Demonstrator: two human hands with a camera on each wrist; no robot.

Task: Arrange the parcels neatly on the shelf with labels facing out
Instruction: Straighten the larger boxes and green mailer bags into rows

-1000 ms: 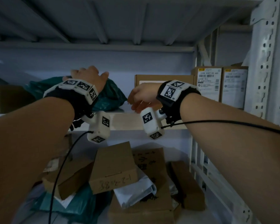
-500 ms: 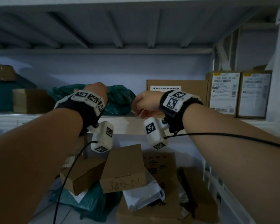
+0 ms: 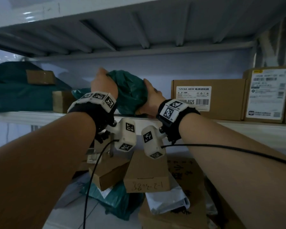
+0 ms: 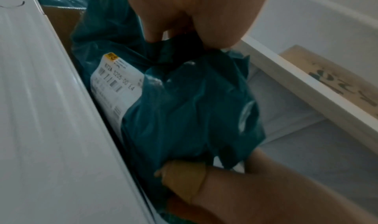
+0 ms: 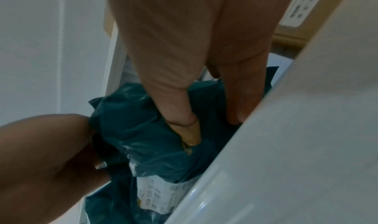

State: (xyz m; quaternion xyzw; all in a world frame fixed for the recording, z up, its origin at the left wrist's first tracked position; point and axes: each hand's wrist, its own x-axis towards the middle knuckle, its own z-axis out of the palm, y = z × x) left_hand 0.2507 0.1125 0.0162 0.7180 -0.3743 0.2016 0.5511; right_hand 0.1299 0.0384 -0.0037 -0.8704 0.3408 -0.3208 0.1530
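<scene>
the left hand (image 3: 104, 83) and the right hand (image 3: 151, 96) clasp one crumpled teal plastic mailer bag (image 3: 129, 91) from either side, just above the front edge of the white metal shelf (image 3: 248, 129). the left grip is pinching a bunched fold of the plastic between thumb and curled fingers (image 4: 155, 32); the right grip is pressed into the bag, its fingers (image 5: 184, 117) dug into the film and a yellowish strip on one fingertip. the bag's white printed shipping label (image 4: 116, 85) lies on the side toward the shelf edge, partly wrapped by creased plastic.

to the right on the same shelf a brown cardboard box with a white barcode sticker (image 3: 208, 98) stands beside a taller brown carton with a large white label (image 3: 267, 95), both labels facing out. to the left, flat teal mailers (image 3: 21, 98) and small brown boxes (image 3: 40, 77) are stacked. below the shelf lies a loose heap of brown cartons (image 3: 147, 176), teal bags and a white pouch (image 3: 167, 202).
</scene>
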